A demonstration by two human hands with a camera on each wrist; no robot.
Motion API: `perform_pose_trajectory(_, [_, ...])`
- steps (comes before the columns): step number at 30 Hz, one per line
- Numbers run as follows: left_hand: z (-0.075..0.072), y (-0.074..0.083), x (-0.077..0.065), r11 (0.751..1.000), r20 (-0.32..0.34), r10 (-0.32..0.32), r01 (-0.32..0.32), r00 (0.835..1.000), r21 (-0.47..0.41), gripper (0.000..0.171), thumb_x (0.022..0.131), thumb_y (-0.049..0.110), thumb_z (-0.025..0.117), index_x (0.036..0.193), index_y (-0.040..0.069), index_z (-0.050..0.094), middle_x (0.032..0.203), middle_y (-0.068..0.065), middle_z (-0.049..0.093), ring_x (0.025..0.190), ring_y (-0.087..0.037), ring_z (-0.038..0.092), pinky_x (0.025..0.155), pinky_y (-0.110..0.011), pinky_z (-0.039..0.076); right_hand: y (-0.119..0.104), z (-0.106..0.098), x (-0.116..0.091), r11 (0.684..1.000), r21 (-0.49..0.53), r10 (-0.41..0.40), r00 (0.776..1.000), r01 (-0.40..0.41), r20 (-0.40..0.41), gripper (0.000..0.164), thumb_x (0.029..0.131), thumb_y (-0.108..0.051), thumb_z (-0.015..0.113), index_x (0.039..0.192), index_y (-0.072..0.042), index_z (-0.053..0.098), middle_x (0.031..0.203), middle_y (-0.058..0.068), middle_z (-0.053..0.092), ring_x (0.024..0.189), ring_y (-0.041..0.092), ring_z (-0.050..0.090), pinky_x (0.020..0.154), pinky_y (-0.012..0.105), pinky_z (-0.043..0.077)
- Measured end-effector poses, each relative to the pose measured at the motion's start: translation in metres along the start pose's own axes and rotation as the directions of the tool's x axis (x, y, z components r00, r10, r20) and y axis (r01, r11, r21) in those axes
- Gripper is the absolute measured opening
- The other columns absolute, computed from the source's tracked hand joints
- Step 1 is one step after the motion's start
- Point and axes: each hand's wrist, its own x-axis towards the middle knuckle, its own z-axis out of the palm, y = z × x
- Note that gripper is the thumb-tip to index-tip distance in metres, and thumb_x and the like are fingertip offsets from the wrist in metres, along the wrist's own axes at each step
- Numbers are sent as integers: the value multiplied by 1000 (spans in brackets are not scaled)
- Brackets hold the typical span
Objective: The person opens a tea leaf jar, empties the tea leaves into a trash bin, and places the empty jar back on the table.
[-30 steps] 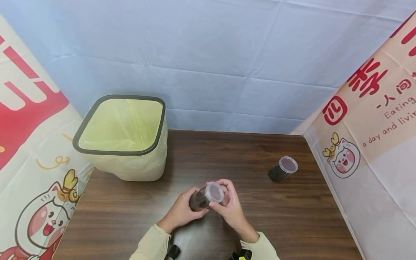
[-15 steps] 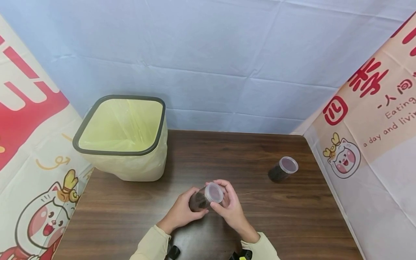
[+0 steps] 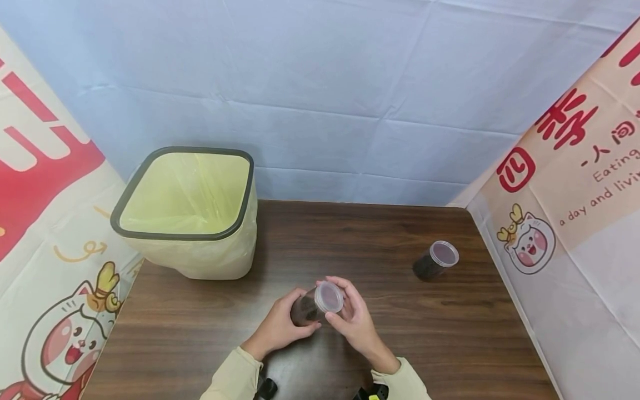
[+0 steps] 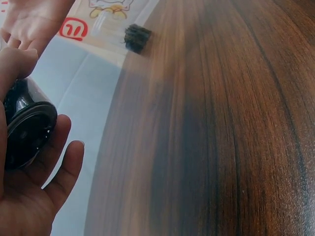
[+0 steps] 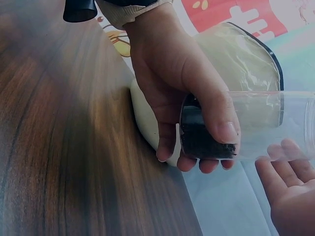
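My left hand (image 3: 277, 326) holds a clear plastic jar (image 3: 306, 308) round its lower part, above the table. The jar leans to the right, its round translucent lid (image 3: 329, 296) facing up. Dark flaky bits lie at its base in the right wrist view, where the left thumb (image 5: 224, 123) presses the side. My right hand (image 3: 357, 321) is at the lid end, thumb on the near edge and fingers round the far edge. In the right wrist view some right fingers (image 5: 280, 172) lie along the jar's side; the right thumb is out of that frame.
A second lidded jar (image 3: 430, 266) with dark contents stands at the right of the wooden table (image 3: 345, 233). At the back left is a cream bin (image 3: 220, 260) with a dark rim and clear liner. Fabric screens (image 3: 320, 100) border the back and sides.
The right thumb has slid slightly right along the lid's near edge, and the fingers behind have crept left. The left hand and the jar have hardly moved.
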Motion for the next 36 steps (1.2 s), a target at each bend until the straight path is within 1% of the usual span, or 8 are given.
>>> perform_pose_trajectory(5, [0, -1, 0, 1000, 1, -8, 8, 1000, -5, 44, 70, 14, 82, 105, 18, 55, 100, 7, 61, 90, -9, 58, 80, -29, 47, -1, 0, 0, 1000, 7, -9, 1000, 9, 10, 61, 80, 19, 55, 135, 14, 28, 128, 37, 41, 122, 28, 46, 101, 32, 37])
perform_pose_trajectory(9, [-1, -2, 0, 1000, 0, -5, 5, 1000, -2, 45, 70, 14, 83, 106, 18, 55, 101, 6, 61, 90, -9, 58, 80, -29, 47, -1, 1, 0, 1000, 7, -9, 1000, 9, 12, 69, 78, 21, 58, 138, 12, 23, 129, 38, 40, 124, 29, 44, 102, 31, 35])
perform_pose_trajectory(13, [-1, -1, 0, 1000, -5, 8, -8, 1000, -5, 45, 70, 13, 82, 106, 17, 55, 102, 5, 61, 90, -10, 58, 79, -29, 48, 1, 0, 0, 1000, 14, 22, 1000, -22, 0, 78, 81, 11, 65, 142, 9, 16, 130, 36, 41, 125, 29, 43, 103, 30, 34])
perform_pose_trajectory(17, [0, -1, 0, 1000, -8, 15, -16, 1000, -4, 45, 70, 14, 82, 106, 17, 56, 102, 6, 61, 90, -10, 58, 80, -29, 48, 2, 0, -1, 999, 21, 44, 999, -44, -18, 82, 82, 0, 69, 141, 10, 14, 130, 35, 42, 124, 28, 44, 103, 31, 35])
perform_pose_trajectory(20, [0, -1, 0, 1000, -9, 13, -12, 1000, 3, 45, 70, 14, 83, 106, 17, 56, 102, 7, 61, 91, -10, 58, 81, -29, 47, 3, 1, -1, 998, 32, 47, 998, -46, -36, 81, 81, -3, 71, 139, 10, 17, 129, 35, 43, 124, 28, 45, 103, 32, 35])
perform_pose_trajectory(24, [0, 1, 0, 1000, -11, 5, -5, 1000, 3, 46, 70, 14, 83, 106, 17, 56, 101, 6, 62, 90, -10, 58, 81, -29, 47, 5, 2, -2, 998, 46, 36, 998, -33, -60, 74, 79, 0, 72, 133, 11, 23, 127, 36, 45, 122, 29, 46, 102, 32, 36])
perform_pose_trajectory(28, [0, 1, 0, 1000, -12, 3, -3, 1000, -6, 46, 69, 12, 83, 107, 16, 56, 100, 6, 62, 89, -9, 58, 81, -29, 47, 6, 2, -2, 999, 43, 22, 998, -20, -66, 68, 78, 3, 72, 126, 12, 25, 125, 36, 46, 121, 30, 47, 102, 32, 37])
perform_pose_trajectory(36, [-1, 1, 0, 1000, -1, 4, -4, 1000, -16, 46, 70, 13, 82, 108, 16, 56, 102, 7, 62, 90, -9, 58, 81, -28, 47, 6, 2, -2, 999, 42, 24, 997, -21, -70, 64, 78, 1, 72, 121, 13, 26, 125, 36, 46, 122, 30, 48, 102, 31, 37])
